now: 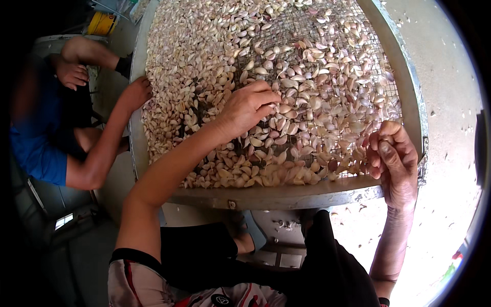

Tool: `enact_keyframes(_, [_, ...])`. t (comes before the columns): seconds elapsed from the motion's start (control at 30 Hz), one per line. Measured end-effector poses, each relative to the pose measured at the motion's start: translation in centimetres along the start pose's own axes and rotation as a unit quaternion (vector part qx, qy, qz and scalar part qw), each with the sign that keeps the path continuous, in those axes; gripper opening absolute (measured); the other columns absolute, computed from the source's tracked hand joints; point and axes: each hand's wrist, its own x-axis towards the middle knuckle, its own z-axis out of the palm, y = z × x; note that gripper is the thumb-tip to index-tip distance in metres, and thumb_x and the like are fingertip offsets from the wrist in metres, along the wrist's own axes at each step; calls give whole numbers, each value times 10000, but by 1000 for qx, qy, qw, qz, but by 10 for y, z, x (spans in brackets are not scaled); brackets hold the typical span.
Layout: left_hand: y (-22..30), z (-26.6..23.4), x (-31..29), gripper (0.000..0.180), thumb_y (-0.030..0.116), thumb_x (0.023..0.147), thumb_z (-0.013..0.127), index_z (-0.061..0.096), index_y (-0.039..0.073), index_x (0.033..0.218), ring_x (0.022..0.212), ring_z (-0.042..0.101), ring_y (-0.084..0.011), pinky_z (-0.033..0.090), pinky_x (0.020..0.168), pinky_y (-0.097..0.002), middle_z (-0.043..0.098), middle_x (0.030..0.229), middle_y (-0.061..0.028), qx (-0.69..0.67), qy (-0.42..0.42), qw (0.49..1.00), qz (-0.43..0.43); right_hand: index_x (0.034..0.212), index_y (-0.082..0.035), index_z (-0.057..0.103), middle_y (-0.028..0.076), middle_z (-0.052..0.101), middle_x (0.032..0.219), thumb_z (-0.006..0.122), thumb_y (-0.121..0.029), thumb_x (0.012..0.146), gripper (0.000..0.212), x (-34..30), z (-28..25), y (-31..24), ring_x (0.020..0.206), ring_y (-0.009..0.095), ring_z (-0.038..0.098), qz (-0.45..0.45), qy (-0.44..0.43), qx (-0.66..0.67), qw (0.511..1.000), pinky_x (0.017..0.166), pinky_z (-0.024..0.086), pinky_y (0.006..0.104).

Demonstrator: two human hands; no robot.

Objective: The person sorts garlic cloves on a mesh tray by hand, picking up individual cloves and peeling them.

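Note:
Loose garlic cloves point(317, 92), cream to pinkish, lie over a wire mesh screen point(271, 31) set in a shallow metal-edged frame point(307, 197). My left hand point(248, 108) reaches over the middle of the screen. Its fingers are bent together, with the tips pinching a clove among the others. Above the frame's near right corner is my right hand point(395, 161), raised with the fingers curled and the thumb pressed on the forefinger. Whatever lies inside that grip is mostly hidden by the fingers.
Cloves lie thickest on the screen's left side; bare mesh shows near the top middle. At the left sits another person in a blue shirt point(38, 153), one hand point(137, 93) on the frame's left edge. A yellow bucket point(102, 23) stands behind. Scraps litter the pale floor point(445, 153).

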Motion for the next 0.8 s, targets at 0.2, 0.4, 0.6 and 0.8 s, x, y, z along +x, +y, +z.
enact_keyframes(0.2, [-9, -7, 10, 120, 3, 823, 657, 682, 40, 934, 702, 589, -110, 460, 638, -247, 623, 787, -25, -148, 2, 985, -93, 1452, 32, 183, 136, 501, 980, 400, -95, 1032, 490, -10, -94, -33, 744, 134, 529, -157, -33, 533, 831, 577, 507, 239])
enact_keyframes(0.4, [3, -9, 9, 186, 0, 770, 684, 676, 38, 952, 811, 600, -126, 504, 695, -268, 577, 996, -38, -50, 56, 997, -36, 1457, 53, 191, 201, 567, 1127, 396, -273, 1049, 561, -7, -65, -11, 833, 173, 577, -132, 5, 428, 894, 598, 518, 226])
enact_keyframes(0.6, [1, 6, 7, 162, 13, 782, 685, 696, 43, 940, 821, 606, -179, 506, 694, -289, 576, 986, -57, 43, 0, 999, -2, 1205, 16, 520, 90, 648, 929, 505, -282, 1011, 357, -2, 5, 10, 667, 96, 552, -66, 25, 227, 971, 541, 502, 197])
enact_keyframes(0.8, [40, -14, 4, 170, 75, 963, 568, 649, -41, 1058, 655, 565, -108, 460, 595, -245, 661, 859, -88, -400, -12, 878, -262, 1157, -15, 608, 95, 696, 954, 525, -105, 994, 204, -3, 22, 28, 744, 123, 676, 12, -13, -24, 1000, 595, 538, 228])
